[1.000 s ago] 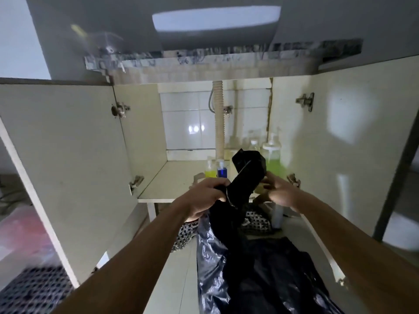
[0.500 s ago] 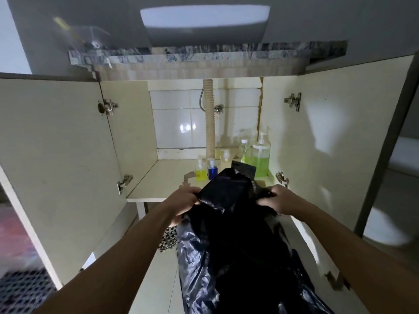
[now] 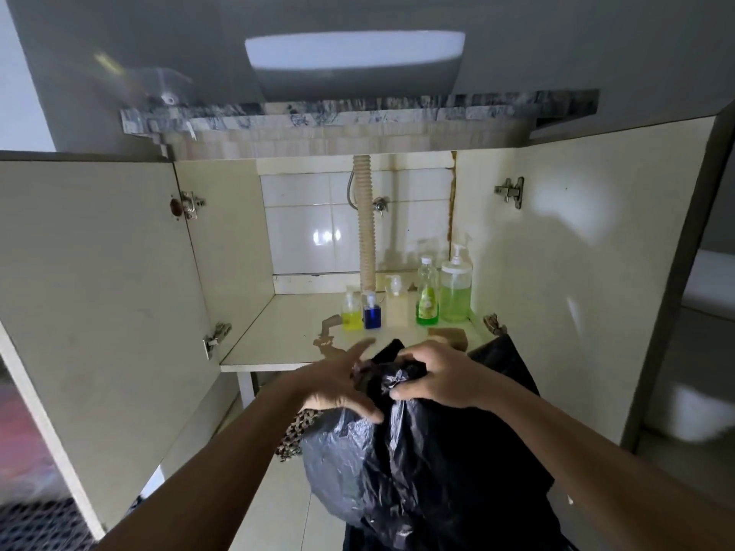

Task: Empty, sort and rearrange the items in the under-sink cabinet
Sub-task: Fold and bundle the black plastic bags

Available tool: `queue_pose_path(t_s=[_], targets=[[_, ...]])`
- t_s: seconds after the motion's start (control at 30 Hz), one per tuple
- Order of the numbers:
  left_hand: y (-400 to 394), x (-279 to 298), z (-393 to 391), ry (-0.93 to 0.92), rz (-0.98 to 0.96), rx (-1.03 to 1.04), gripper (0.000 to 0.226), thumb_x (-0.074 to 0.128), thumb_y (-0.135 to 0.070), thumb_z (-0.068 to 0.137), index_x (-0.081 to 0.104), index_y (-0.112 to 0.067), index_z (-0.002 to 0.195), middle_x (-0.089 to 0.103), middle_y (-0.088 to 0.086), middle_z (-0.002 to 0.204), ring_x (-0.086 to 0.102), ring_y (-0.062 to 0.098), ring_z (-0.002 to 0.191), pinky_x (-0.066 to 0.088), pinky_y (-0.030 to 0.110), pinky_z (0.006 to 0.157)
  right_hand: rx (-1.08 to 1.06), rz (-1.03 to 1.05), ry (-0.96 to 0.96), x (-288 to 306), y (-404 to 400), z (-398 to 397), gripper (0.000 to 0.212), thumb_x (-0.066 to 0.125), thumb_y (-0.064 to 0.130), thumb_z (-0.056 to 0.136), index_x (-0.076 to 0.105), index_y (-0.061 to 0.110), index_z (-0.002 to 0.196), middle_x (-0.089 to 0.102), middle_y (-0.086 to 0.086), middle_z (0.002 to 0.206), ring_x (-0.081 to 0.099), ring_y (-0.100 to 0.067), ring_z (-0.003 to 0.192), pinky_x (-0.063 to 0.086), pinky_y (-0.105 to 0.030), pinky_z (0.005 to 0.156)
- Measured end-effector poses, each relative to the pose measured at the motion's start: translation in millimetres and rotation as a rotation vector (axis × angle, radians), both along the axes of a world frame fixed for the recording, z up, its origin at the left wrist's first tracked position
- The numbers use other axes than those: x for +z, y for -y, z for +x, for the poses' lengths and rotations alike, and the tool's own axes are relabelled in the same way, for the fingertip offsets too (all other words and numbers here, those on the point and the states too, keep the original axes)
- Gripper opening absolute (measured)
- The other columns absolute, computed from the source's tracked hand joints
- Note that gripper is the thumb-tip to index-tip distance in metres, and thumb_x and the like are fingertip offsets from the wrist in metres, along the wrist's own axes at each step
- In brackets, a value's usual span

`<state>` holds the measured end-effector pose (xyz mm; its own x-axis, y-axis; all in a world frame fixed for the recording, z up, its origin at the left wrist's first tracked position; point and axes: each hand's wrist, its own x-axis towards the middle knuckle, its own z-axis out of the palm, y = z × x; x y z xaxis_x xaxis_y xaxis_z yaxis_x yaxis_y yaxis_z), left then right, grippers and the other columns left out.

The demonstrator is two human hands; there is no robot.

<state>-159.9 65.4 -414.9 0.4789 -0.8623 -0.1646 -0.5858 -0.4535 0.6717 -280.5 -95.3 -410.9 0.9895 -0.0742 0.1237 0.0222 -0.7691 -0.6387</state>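
Bag (image 3: 417, 451), black, before cabinet (image 3: 278, 344): neck now bunched, right hand (image 3: 433, 375) fingers pinching it, left hand (image 3: 338, 385) fingers newly splayed; tying likely next.

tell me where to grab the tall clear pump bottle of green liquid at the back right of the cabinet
Grip the tall clear pump bottle of green liquid round its cylindrical body below the white collar, coming from the front. It stands upright; the cabinet's right wall and the slimmer green-liquid bottle crowd both sides.
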Motion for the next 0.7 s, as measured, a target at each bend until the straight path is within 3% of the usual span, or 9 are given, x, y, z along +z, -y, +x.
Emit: queue_pose_path(t_s=[0.07, 0.17, 0.33, 0.43, 0.5, 0.63, 0.7], targets=[[-2.7, -8.8, -4.6, 0.055, 0.151, -0.073, 0.109, 0.083, -0.023, 0.07, 0.01, -0.035, 0.149, 0.043, 0.004, 0.145, 0.045, 0.022, 0.123, 0.037, 0.037, 0.103, 0.006, 0.034, -0.066, -2.8, -1.5, -1.6, 0.014, 0.072, 0.028, 0.078, 0.067, 0.017, 0.086, 0.064, 0.004, 0.075, 0.059, -0.013, 0.073, 0.044, -0.03, 0.072], [-1.4, -16.6, -5.3, 0.052, 0.182, -0.07, 0.1, 0.084, -0.034, 0.067, 0.022, -0.039, 0.145, 0.046, -0.006, 0.141, 0.044, 0.019, 0.127, 0.035, 0.031, 0.1, 0.018, 0.066, -0.119, -4.6, -6.2, -2.0, 0.014, 0.072, 0.032, 0.076, 0.067, 0.02, 0.081, 0.063, 0.006, 0.073, 0.059, -0.01, 0.071, 0.044, -0.03, 0.073], [5.5, -29.2, -8.3, -0.264, 0.265, -0.009, 0.055, 0.085, -0.024, 0.065, 0.057, -0.036, 0.111, 0.059, -0.007, 0.128, 0.048, 0.021, 0.125, 0.039, 0.04, 0.103, 0.042, 0.104, -0.169, -2.9, -10.8, -2.1, 0.014, 0.073, 0.033, 0.075, 0.067, 0.026, 0.087, 0.065, 0.006, 0.084, 0.061, -0.01, 0.082, 0.043, -0.026, 0.075], [9.5, -36.5, -15.4, -0.273, 0.35, 0.002, 0.046, 0.081, -0.021, 0.072, 0.055, -0.028, 0.109, 0.06, -0.005, 0.122, 0.051, 0.018, 0.117, 0.043, 0.033, 0.084, 0.017, 0.079, -0.202, -3.1, -9.6, -5.0, 0.019, 0.073, 0.03, 0.078, 0.065, 0.025, 0.096, 0.061, 0.011, 0.094, 0.058, -0.007, 0.091, 0.041, -0.021, 0.077], [9.1, -37.3, -15.1, -0.304, 0.301, 0.036, 0.038, 0.078, -0.016, 0.076, 0.056, -0.022, 0.105, 0.064, -0.002, 0.108, 0.059, 0.02, 0.104, 0.047, 0.028, 0.072, 0.028, 0.097, -0.218, -4.2, -6.6, -4.5, 0.017, 0.074, 0.028, 0.078, 0.066, 0.024, 0.092, 0.065, 0.005, 0.092, 0.063, -0.013, 0.088, 0.046, -0.027, 0.077], [4.8, -32.0, -11.8, -0.275, 0.142, 0.082, 0.02, 0.07, -0.001, 0.079, 0.059, -0.013, 0.091, 0.065, 0.006, 0.09, 0.063, 0.022, 0.086, 0.054, 0.034, 0.082, -0.003, 0.197, -0.213, -14.9, 16.3, -2.0, 0.05, 0.08, 0.031, 0.066, 0.058, 0.03, 0.111, 0.067, 0.003, 0.105, 0.065, -0.017, 0.099, 0.052, -0.036, 0.09], [3.0, -28.7, -9.9, -0.221, 0.087, 0.082, 0.022, 0.069, 0.001, 0.078, 0.059, -0.011, 0.093, 0.063, 0.007, 0.088, 0.061, 0.019, 0.083, 0.053, 0.033, 0.082, -0.012, 0.217, -0.239, -25.2, 32.8, -2.2, 0.066, 0.083, 0.034, 0.059, 0.053, 0.035, 0.118, 0.065, 0.006, 0.11, 0.064, -0.016, 0.103, 0.051, -0.038, 0.093]])
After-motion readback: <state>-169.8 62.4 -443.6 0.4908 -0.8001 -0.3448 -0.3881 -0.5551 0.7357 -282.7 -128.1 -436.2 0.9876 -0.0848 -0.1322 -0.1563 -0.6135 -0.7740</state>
